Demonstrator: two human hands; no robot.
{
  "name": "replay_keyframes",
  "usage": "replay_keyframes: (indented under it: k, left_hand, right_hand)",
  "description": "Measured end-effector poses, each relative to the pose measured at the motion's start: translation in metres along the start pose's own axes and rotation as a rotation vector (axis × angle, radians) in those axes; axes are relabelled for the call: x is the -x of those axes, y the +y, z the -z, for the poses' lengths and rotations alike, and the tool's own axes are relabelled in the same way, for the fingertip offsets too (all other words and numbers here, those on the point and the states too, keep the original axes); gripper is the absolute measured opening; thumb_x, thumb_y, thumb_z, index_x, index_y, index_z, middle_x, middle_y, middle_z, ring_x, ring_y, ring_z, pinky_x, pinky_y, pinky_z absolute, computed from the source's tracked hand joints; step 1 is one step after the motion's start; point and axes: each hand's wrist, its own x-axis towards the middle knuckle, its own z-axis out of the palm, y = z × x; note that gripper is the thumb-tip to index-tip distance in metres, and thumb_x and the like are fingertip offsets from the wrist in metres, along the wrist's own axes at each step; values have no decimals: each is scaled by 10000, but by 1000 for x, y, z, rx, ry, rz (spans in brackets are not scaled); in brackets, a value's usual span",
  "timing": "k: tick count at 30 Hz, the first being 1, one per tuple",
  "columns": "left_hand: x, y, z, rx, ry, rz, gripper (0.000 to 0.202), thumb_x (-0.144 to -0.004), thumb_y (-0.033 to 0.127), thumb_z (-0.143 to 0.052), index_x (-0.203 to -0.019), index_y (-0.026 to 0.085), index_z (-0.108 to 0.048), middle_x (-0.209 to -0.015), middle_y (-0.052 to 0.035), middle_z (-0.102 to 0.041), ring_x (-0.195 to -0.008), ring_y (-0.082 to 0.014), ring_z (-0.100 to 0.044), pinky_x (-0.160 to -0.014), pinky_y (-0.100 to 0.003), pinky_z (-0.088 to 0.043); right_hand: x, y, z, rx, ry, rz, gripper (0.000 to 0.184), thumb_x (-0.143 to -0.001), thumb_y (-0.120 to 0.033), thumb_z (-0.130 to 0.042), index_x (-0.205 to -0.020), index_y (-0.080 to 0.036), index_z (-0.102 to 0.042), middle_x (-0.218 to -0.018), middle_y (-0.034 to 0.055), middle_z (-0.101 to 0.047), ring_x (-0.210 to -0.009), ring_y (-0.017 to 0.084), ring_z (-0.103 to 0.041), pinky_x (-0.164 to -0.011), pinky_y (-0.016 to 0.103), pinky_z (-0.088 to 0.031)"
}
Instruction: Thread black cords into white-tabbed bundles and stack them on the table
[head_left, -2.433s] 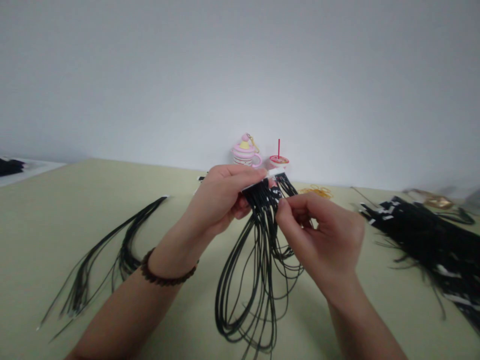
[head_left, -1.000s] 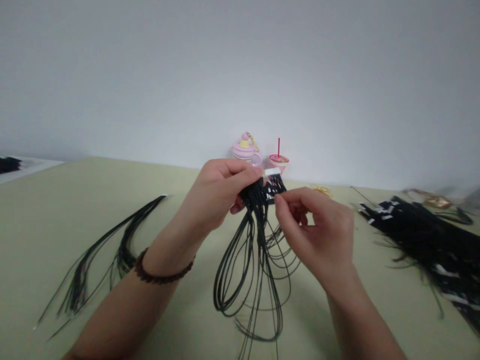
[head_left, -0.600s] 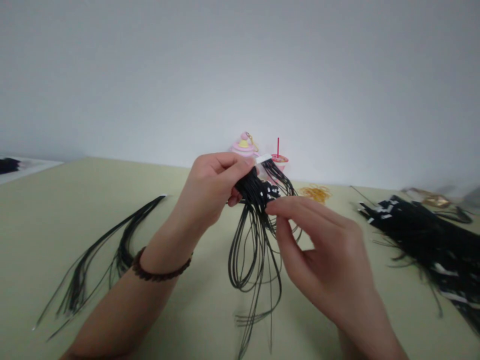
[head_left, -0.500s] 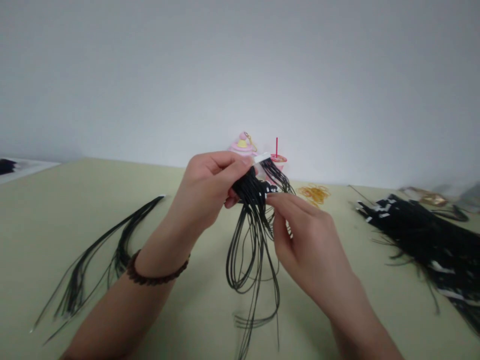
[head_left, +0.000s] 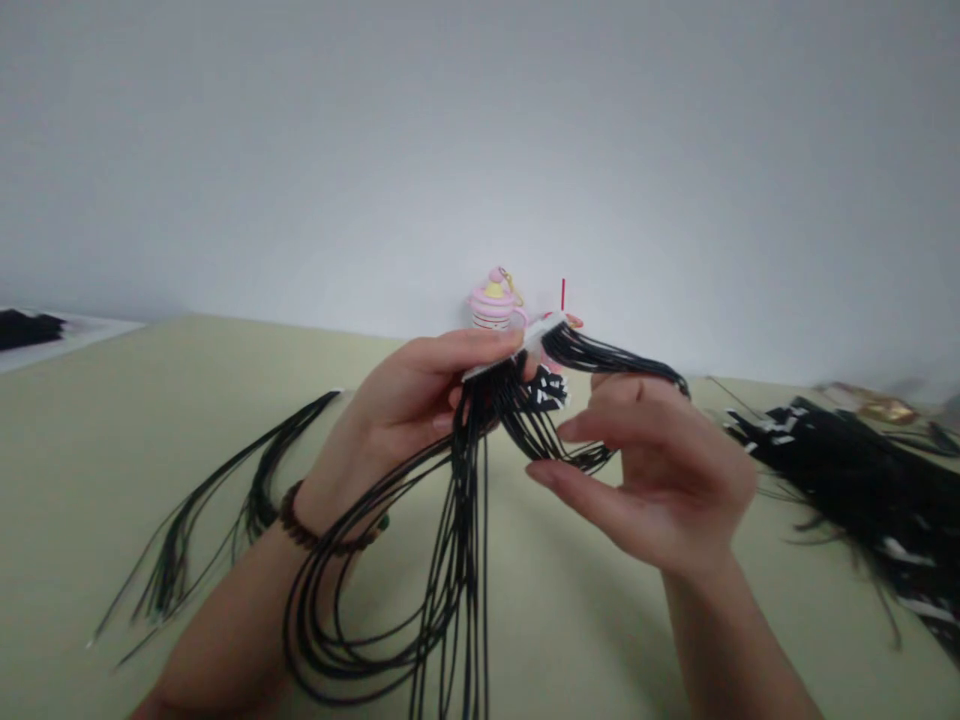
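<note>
Change: against half a second ago, your right hand (head_left: 660,460) has carried a group of strands out to the right, and the hanging loops have swung toward your left forearm.
Left hand: your left hand (head_left: 409,400) is clamped on the bundle of black cords (head_left: 469,520), thumb and fingers pressed just under its white tab (head_left: 541,337).
Right hand: the fingers are loosely spread, with strands lying over the forefinger. You cannot tell whether any strand is pinched.
Bundle: held up above the table (head_left: 112,400), between your hands. Its loops hang down past your left wrist and its beaded bracelet (head_left: 322,530).
Left of you: loose black strands (head_left: 217,510) lie flat on the table, well apart.
Right of you: a heap of black cords (head_left: 862,480) with white tags.
Behind: a pink toy charm (head_left: 495,300) and a small cup with a red straw (head_left: 562,295) stand by the wall.
</note>
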Motion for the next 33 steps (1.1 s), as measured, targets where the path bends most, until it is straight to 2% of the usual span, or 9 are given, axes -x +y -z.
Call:
replay_keyframes:
  k: [4, 6, 11, 15, 17, 20, 23, 27, 33]
  left_hand:
    - [0, -3, 1, -101, -48, 0, 130, -709, 220, -616, -609, 138, -627, -523, 19, -500, -346, -9, -280, -297, -143, -176]
    - [2, -5, 1, -190, -64, -65, 184, -745, 255, -608, -605, 136, -616, -476, 40, -427, -353, -14, -269, -310, -143, -175]
    - [4, -12, -2, -368, 14, -258, 191, -778, 278, -599, -633, 156, -624, -509, 36, -457, -406, -34, -349, -358, -151, -229]
    - [7, -13, -5, -485, 62, -345, 204, -796, 309, -577, -668, 167, -649, -494, 32, -468, -397, -47, -352, -360, -170, -226]
    - [8, -11, -7, -538, 68, -381, 223, -802, 305, -570, -638, 168, -634, -486, 32, -466, -402, -54, -359, -367, -179, -229]
    - [10, -10, -12, -635, 58, -421, 239, -808, 271, -561, -600, 163, -607, -500, 33, -465, -439, -64, -379, -398, -186, -265]
    - [9, -13, -16, -760, 57, -467, 226, -818, 250, -549, -625, 150, -613, -577, 18, -505, -531, -80, -429, -464, -192, -321]
    - [5, -20, -17, -848, 40, -515, 226, -840, 243, -519, -679, 135, -634, -642, 1, -550, -604, -95, -478, -515, -198, -357]
    - [3, -24, -16, -977, 97, -641, 249, -841, 207, -517, -622, 134, -612, -599, 17, -525, -545, -77, -452, -479, -194, -329]
  right_hand:
    - [0, -7, 8, 139, -279, 90, 224, -755, -45, -596, -897, -197, -680, -656, -20, -530, -575, 77, -499, -524, 220, -401]
    - [0, -10, 7, 220, -351, 52, 248, -763, -22, -540, -912, -167, -675, -689, -2, -563, -608, 84, -517, -541, 219, -403]
    - [-1, -12, 1, 139, -311, -219, 177, -749, -33, -535, -780, -160, -654, -641, -30, -565, -541, 59, -491, -489, 177, -380]
    - [-3, -12, 6, -17, -371, -420, 216, -838, -74, -474, -893, -196, -644, -691, -53, -618, -589, 53, -534, -545, 162, -419]
    - [-5, -13, 7, -42, -394, -472, 221, -872, -97, -440, -875, -194, -638, -699, -55, -619, -607, 49, -534, -563, 156, -421]
    - [-7, -15, 4, 43, -326, -423, 129, -848, -156, -527, -774, -173, -631, -646, -55, -599, -580, 48, -528, -544, 153, -400]
    - [-7, -17, -1, 154, -223, -343, 132, -818, -149, -568, -696, -152, -619, -569, -60, -564, -513, 35, -501, -510, 150, -371]
    - [-6, -19, -2, 214, -262, -332, 158, -828, -133, -543, -683, -139, -604, -579, -50, -562, -513, 33, -495, -518, 150, -367]
    - [-4, -14, -8, 381, -262, -277, 140, -800, -130, -551, -659, -131, -555, -596, -37, -530, -530, 47, -459, -524, 176, -340]
